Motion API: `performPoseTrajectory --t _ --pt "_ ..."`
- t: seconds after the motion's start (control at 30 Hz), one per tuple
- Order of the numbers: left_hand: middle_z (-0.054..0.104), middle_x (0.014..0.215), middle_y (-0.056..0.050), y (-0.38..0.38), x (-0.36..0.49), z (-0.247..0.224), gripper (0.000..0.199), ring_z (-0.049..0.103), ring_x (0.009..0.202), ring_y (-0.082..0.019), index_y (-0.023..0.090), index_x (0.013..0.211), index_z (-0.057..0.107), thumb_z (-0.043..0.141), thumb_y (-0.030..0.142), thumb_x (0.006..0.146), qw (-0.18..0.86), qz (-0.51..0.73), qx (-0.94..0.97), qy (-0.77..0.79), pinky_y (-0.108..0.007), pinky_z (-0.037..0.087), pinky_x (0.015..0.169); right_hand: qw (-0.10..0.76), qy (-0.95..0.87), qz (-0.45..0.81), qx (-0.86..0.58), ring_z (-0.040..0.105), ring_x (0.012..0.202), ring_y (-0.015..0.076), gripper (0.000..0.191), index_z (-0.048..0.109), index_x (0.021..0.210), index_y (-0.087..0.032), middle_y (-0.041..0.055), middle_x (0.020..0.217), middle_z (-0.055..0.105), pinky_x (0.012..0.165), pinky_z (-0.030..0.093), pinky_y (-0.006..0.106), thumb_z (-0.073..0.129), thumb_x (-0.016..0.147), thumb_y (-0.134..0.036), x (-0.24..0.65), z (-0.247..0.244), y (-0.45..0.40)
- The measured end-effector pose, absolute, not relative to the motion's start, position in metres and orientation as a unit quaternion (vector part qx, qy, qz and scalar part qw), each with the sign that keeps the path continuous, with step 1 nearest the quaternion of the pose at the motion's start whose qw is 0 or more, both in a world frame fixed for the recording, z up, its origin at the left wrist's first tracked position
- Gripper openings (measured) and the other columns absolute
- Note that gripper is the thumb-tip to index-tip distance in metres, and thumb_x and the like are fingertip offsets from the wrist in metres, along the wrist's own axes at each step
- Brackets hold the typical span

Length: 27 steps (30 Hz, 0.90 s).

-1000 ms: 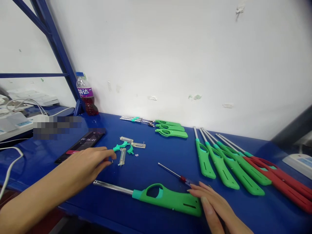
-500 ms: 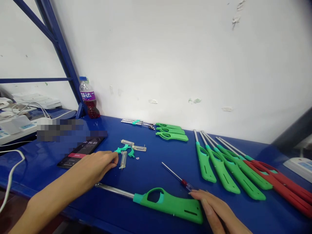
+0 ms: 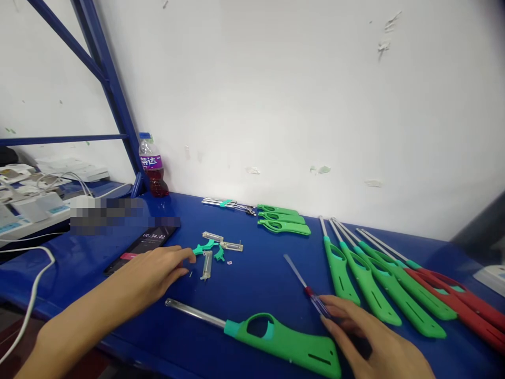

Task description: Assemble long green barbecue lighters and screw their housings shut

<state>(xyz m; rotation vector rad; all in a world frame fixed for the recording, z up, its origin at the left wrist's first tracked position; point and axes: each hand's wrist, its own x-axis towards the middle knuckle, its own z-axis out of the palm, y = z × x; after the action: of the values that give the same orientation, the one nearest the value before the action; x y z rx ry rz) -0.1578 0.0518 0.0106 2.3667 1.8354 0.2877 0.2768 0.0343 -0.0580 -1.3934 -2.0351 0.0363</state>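
My right hand (image 3: 366,331) grips a screwdriver (image 3: 319,303) by its clear and red handle, the shaft raised off the table and angled to the back left. In front of it lies a green gas lighter (image 3: 292,342) with a metal tube, flat on the blue table. My left hand (image 3: 169,266) hovers at the left, thumb and fingers apart with nothing between them. A tiny pin (image 3: 191,274) lies just by its fingertips. Beside that hand are several clear fuel tanks (image 3: 207,265), teal triggers (image 3: 219,253) and a small pale piece (image 3: 229,262).
Several green lighters (image 3: 371,284) and red lighters (image 3: 453,302) lie side by side at the right. Green shell halves (image 3: 284,227) and metal tubes (image 3: 221,203) rest along the wall. At the left are a phone (image 3: 145,245), a drink bottle (image 3: 153,171) and a white cable (image 3: 35,295).
My right hand has picked the screwdriver up off the table. The left fingers have parted, and a tiny pin now shows on the table near them. The view has shifted slightly.
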Motion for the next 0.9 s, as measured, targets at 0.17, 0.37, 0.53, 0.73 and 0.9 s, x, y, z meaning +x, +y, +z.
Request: performPoseTrajectory --t 0.17,0.37,0.53,0.73,0.9 --pt "0.075 0.092 -0.001 0.053 -0.156 0.013 0.016 0.071 0.086 -0.024 0.030 0.107 0.073 0.062 0.026 0.096 0.090 0.091 0.782 0.610 -0.031 0.045 0.075 0.317 -0.790 -0.029 -0.524 0.083 0.071 0.0190 0.027 0.077 0.121 -0.039 -0.0069 0.096 0.085 0.053 0.064 0.020 0.068 0.098 -0.050 0.270 -0.040 0.040" --pt "0.072 0.088 0.000 0.060 -0.151 0.012 0.012 0.068 0.081 -0.021 0.026 0.088 0.067 0.061 0.018 0.094 0.112 0.092 0.787 0.600 -0.030 0.040 0.069 0.254 -0.831 -0.019 -0.494 0.083 0.089 0.0236 0.023 0.081 0.114 -0.033 0.0006 0.109 0.084 0.061 0.066 0.025 0.062 0.101 -0.039 0.257 -0.043 0.052" --pt "0.069 0.084 0.000 0.061 -0.149 0.009 0.017 0.063 0.074 -0.021 0.024 0.081 0.059 0.056 0.021 0.098 0.117 0.096 0.791 0.593 -0.030 0.036 0.066 0.245 -0.838 0.016 -0.486 0.083 0.082 0.0210 0.025 0.080 0.108 -0.033 0.0005 0.104 0.083 0.053 0.061 0.023 0.056 0.102 -0.031 0.252 -0.036 0.052" --pt "0.066 0.086 -0.002 0.057 -0.138 0.019 0.027 0.060 0.074 -0.021 0.024 0.085 0.057 0.043 0.032 0.107 0.112 0.126 0.809 0.563 -0.031 0.037 0.068 0.359 -0.802 -0.044 -0.474 0.082 0.082 0.0208 0.028 0.080 0.104 -0.034 0.0005 0.105 0.082 0.061 0.064 0.026 0.053 0.105 -0.043 0.256 0.018 0.041" --pt "0.069 0.083 0.003 0.049 -0.121 0.038 0.026 0.060 0.071 -0.016 0.024 0.091 0.066 0.050 0.036 0.109 0.164 0.158 0.817 0.530 -0.026 0.041 0.068 0.395 -0.781 -0.051 -0.482 0.080 0.096 0.0261 0.030 0.079 0.111 -0.036 0.0003 0.110 0.082 0.082 0.067 0.034 0.066 0.098 -0.059 0.280 0.039 0.023"
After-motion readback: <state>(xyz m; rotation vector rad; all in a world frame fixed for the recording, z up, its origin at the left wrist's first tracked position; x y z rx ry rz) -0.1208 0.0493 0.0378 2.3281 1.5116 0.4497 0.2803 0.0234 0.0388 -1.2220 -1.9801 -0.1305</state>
